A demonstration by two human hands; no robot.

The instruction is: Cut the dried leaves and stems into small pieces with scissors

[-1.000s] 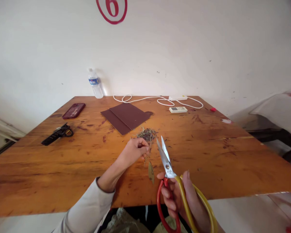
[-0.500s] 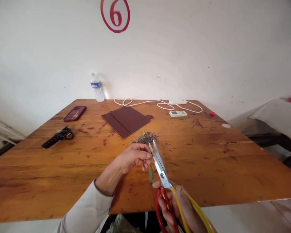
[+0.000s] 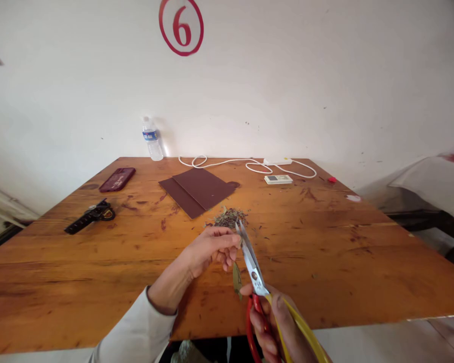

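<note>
Two hands meet near the centre of the frame, just below a small heap of dried plant bits [image 3: 229, 217] on the wooden table [image 3: 325, 272]. The left hand [image 3: 214, 247] holds thumb and forefinger in a tight pinch, seemingly on a dried piece [image 3: 240, 243] (mostly hidden, so its shape is hard to tell). The right hand [image 3: 278, 322] is wrapped around the red and yellow handles of the scissors [image 3: 254, 272], whose blades stand narrowly parted beside the left fingertips. A dry leaf [image 3: 237, 280] lies just below the left fingers.

To snip well here, I would keep the left fingertips clear of the blade edges, let only a little of the piece stick out, and close the blades slowly, with their tips over the heap so the scraps gather there.

The left forearm slants up from the lower left, its light sleeve [image 3: 136, 325] ending short of the wrist, back of the hand upward. The right hand rises from the bottom edge, right of centre, thumb against the yellow handle, blades aimed up and slightly left.
</note>
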